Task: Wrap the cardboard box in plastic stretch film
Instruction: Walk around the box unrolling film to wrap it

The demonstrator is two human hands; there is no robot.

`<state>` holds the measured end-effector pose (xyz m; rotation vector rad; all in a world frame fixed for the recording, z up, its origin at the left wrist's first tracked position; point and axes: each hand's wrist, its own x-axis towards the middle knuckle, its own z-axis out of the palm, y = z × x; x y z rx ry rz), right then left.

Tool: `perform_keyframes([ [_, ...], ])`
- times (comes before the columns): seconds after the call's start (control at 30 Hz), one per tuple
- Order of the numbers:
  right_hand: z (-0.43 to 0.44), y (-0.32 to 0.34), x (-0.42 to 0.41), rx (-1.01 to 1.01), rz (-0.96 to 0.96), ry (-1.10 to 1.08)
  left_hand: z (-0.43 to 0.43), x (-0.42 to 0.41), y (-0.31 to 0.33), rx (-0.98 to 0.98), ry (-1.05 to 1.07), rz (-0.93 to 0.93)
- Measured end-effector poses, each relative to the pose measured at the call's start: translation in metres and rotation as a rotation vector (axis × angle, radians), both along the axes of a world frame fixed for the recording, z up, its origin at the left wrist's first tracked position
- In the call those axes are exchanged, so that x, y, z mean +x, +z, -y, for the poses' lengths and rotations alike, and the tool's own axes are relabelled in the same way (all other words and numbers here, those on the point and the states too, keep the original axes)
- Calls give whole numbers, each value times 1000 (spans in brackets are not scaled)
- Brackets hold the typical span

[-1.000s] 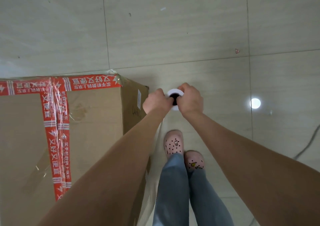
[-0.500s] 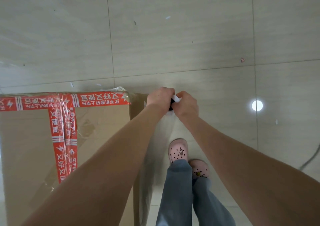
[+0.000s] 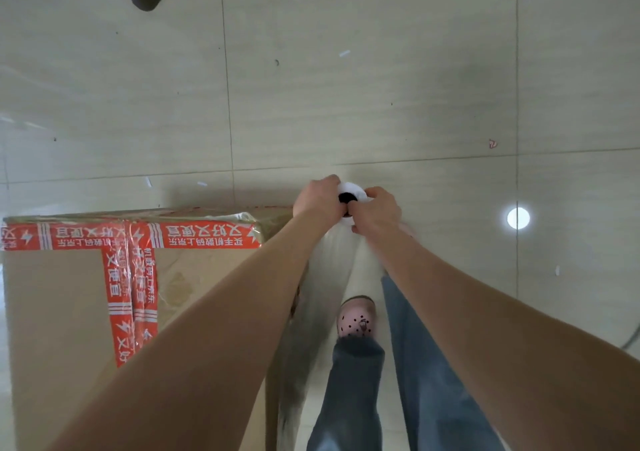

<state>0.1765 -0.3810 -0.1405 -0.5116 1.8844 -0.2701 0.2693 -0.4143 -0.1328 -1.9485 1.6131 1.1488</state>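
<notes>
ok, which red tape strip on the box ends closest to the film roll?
The far-edge strip on the cardboard box: its right end reaches near the left hand on the film roll. The lid-centre strip lies further left.

Soft, even light washes the glossy floor [image 3: 381, 87]; a round glare spot [image 3: 518, 218] shines at right, and wide-angle distortion stretches the frame's lower edge.

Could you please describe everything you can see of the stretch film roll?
The stretch film roll is held upright, seen end-on: a white round end with a dark core hole. The left hand and right hand grip it from either side, just past a corner of the cardboard box. Clear, glossy film trails down from it along the box's side.
</notes>
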Motion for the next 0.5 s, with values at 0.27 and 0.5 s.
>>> perform_keyframes([
  [0.27,50,5,-5,-20,-132,401,49,5,-2,70,75,93],
  [0.5,83,11,7,-154,-171,587,59,25,0,-7,156,165],
])
